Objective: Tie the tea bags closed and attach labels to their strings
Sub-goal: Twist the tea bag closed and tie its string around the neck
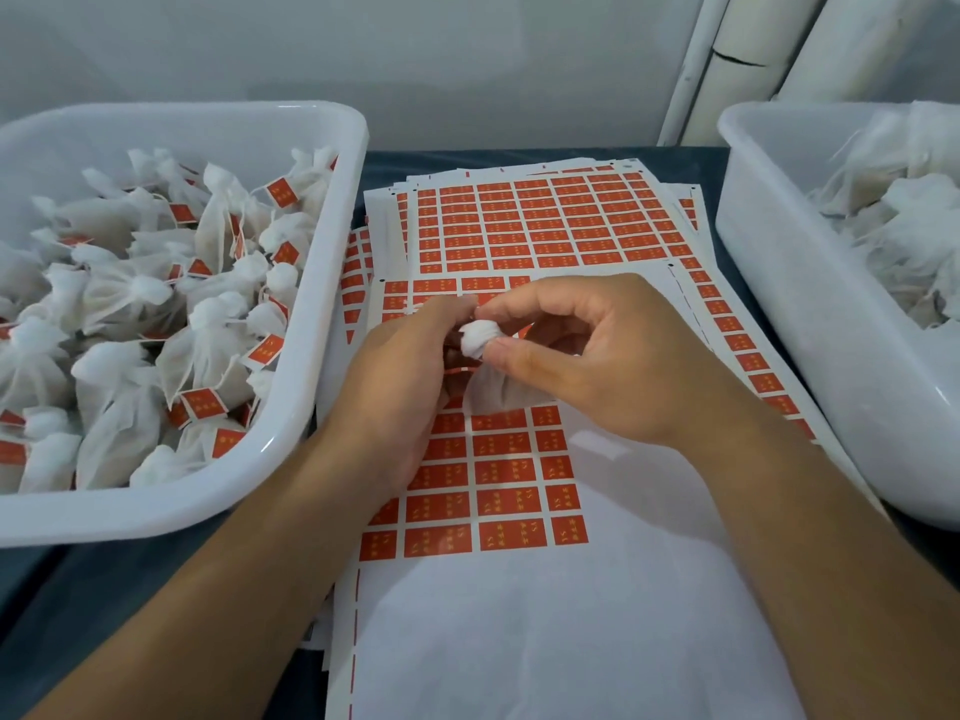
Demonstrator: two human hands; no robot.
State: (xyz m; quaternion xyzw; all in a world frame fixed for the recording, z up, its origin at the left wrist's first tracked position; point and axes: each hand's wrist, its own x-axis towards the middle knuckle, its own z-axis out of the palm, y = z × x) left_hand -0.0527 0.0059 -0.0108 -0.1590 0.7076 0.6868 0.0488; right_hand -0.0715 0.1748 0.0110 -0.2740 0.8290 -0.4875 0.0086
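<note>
Both hands meet over the label sheet (pixel 498 459); the left hand (pixel 402 376) curls its fingers round the tea bag (pixel 480 341), and the right hand (pixel 597 356) pinches the bag's gathered white top between thumb and forefinger; a tub of labelled bags (pixel 171 506) sits left of the left hand; a tub of unlabelled bags (pixel 810 314) sits right of the right hand.

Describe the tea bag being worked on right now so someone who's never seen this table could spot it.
Between the two white tubs, a label sheet of red stickers lies on the table. Above its middle, the left hand and the right hand meet around one white tea bag. It is the only bag outside the tubs, its gathered top poking up between the fingers.
</note>
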